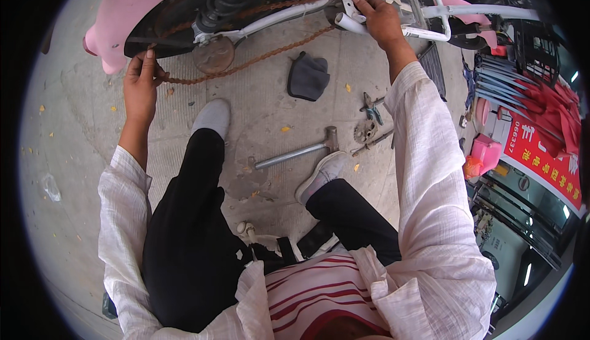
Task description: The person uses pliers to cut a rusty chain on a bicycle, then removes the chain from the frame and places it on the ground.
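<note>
A rusty chain (pixel 246 68) loops along the side of a pink bike (pixel 114 27) and sags between my two hands. My left hand (pixel 142 77) is closed on the chain's left end, just below the rear wheel. Over at the white frame (pixel 270 25), my right hand (pixel 380 22) pinches the upper run of the chain near the front sprocket area, its fingers partly hidden by the frame. Between them stand a black shock absorber (pixel 236 2) and a round rusty disc (pixel 214 55) below it.
On the concrete lie a dark cloth-like piece (pixel 308 76), a hammer (pixel 296 149) and a crank with a small sprocket (pixel 367 131). My shoes (pixel 212 117) are close by. A red sign (pixel 541 156), red umbrella-like fabric (pixel 553 109) and a pink box (pixel 487 151) stand at the right.
</note>
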A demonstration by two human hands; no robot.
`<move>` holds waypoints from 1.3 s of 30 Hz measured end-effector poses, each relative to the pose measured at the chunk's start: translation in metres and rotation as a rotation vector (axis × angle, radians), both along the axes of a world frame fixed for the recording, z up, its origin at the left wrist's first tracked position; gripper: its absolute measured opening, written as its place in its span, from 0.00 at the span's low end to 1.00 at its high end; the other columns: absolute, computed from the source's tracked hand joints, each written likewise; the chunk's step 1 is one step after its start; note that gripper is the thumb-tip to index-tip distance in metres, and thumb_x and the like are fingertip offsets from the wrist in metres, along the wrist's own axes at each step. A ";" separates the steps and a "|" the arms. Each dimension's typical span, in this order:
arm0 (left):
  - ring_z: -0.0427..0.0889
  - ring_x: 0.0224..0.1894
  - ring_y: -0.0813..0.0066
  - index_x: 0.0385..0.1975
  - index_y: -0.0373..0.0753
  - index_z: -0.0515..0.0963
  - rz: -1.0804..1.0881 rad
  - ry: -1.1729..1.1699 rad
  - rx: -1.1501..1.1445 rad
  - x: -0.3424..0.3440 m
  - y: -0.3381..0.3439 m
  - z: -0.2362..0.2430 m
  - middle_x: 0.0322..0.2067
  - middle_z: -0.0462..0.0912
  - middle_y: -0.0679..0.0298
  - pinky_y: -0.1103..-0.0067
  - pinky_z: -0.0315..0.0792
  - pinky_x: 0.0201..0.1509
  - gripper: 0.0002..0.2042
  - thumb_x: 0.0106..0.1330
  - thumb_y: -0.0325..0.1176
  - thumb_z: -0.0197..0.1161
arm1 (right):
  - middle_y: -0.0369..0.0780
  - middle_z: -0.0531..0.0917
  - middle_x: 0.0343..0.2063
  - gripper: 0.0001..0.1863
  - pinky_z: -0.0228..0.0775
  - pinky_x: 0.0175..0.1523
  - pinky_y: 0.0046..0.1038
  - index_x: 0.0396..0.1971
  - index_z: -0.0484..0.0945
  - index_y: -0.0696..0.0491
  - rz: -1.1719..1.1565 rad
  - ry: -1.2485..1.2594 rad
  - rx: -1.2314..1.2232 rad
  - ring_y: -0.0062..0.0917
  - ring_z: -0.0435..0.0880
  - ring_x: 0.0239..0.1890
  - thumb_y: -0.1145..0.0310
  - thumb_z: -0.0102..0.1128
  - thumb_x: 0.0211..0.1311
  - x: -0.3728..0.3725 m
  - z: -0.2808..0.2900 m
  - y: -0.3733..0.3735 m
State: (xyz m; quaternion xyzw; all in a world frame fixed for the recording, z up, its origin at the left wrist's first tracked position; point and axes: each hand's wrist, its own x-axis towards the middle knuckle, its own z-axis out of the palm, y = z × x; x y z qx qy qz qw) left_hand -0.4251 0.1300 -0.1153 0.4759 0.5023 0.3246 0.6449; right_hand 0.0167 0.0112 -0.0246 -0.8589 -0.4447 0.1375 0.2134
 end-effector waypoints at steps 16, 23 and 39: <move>0.68 0.24 0.85 0.33 0.42 0.73 0.022 -0.027 -0.038 0.002 -0.004 -0.002 0.21 0.68 0.72 0.82 0.71 0.34 0.12 0.70 0.44 0.53 | 0.50 0.83 0.29 0.22 0.70 0.43 0.34 0.34 0.83 0.58 0.023 -0.011 0.052 0.42 0.81 0.35 0.50 0.58 0.58 -0.003 0.000 -0.001; 0.68 0.24 0.85 0.32 0.41 0.73 0.021 -0.002 -0.031 0.003 -0.006 0.005 0.21 0.68 0.73 0.83 0.70 0.32 0.13 0.70 0.44 0.55 | 0.50 0.83 0.29 0.23 0.70 0.43 0.34 0.34 0.83 0.58 -0.005 -0.002 0.021 0.42 0.81 0.35 0.50 0.58 0.58 -0.007 0.005 0.000; 0.69 0.21 0.85 0.32 0.38 0.74 0.064 -0.066 -0.068 0.001 -0.009 0.002 0.19 0.69 0.71 0.82 0.74 0.29 0.13 0.69 0.44 0.56 | 0.51 0.83 0.29 0.23 0.70 0.43 0.33 0.36 0.82 0.59 -0.004 0.032 0.037 0.41 0.82 0.35 0.51 0.58 0.59 -0.003 -0.001 0.000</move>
